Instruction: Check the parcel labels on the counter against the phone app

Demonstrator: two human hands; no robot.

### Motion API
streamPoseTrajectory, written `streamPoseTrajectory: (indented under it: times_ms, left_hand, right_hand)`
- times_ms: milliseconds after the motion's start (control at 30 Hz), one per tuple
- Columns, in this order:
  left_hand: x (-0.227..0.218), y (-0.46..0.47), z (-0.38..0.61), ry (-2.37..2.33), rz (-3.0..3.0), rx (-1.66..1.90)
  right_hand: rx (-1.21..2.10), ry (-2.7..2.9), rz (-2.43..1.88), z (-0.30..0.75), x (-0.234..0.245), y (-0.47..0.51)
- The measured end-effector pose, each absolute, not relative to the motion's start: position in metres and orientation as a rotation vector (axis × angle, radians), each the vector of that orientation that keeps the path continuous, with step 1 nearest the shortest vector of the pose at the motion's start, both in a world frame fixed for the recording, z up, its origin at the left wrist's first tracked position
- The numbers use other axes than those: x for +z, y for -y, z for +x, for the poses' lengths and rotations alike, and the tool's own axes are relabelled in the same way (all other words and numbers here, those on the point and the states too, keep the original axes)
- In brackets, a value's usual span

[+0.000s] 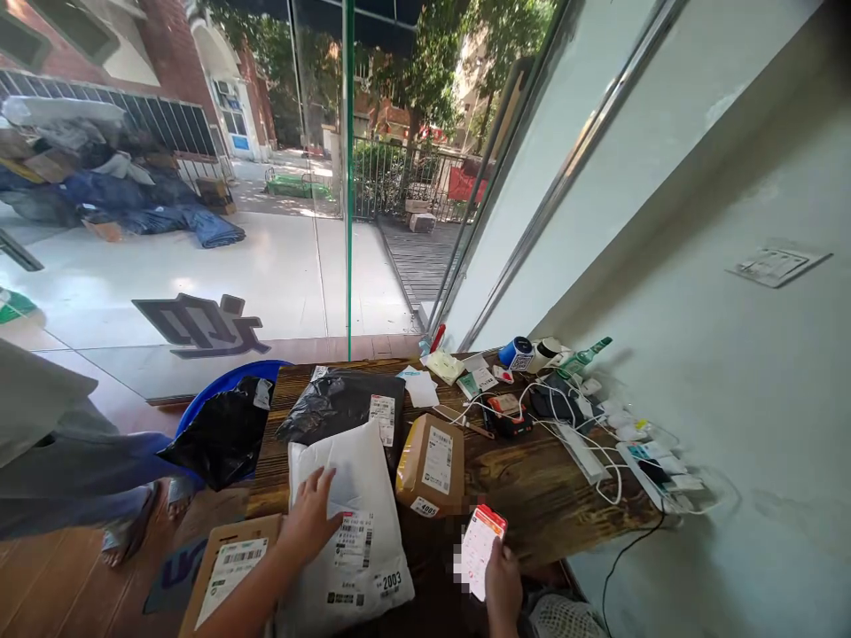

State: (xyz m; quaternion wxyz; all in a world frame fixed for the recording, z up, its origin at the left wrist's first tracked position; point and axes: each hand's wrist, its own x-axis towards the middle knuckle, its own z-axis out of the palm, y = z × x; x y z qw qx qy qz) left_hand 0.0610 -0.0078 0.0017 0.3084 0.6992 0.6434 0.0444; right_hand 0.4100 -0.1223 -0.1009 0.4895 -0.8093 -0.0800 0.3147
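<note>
My left hand (309, 518) lies flat with fingers spread on a white plastic mail bag (355, 523) marked 2003, on the wooden table (532, 487). My right hand (503, 585) holds a phone in a red case (482, 549) upright, its screen facing me, near the table's front edge. Beside the white bag stands a small brown parcel (432, 465) with a label and the number 4005. A black plastic bag (339, 403) with a shipping label lies behind the white one. A cardboard box (230, 567) with a label sits at my left forearm.
Power strips (655, 474), chargers and white cables crowd the table's right side by the wall. Tape rolls, papers and small items lie at the back. A blue bin (222, 394) with a black bag stands left of the table. Another person's legs and sandalled feet (126, 532) are at the left.
</note>
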Motion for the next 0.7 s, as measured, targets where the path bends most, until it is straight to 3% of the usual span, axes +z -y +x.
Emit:
streamPoseTrajectory:
  times_ms: [133,233,367,700]
  left_hand:
    - [-0.001,-0.014,0.102,-1.812,1.91,-0.382]
    - [-0.005,-0.019,0.117,-1.867,1.91,-0.493]
    - [-0.011,-0.019,0.12,-1.877,1.95,-0.543]
    - [-0.011,-0.022,0.13,-1.922,1.952,-0.539]
  right_hand:
    - [0.352,0.778,-1.992,0.398,-0.099,0.085]
    - [0.051,1.37,-1.861,0.365,-0.095,0.053]
    - [-0.205,1.569,-1.943,0.334,-0.092,0.028]
    - [-0.254,1.651,-2.069,0.332,-0.094,0.029]
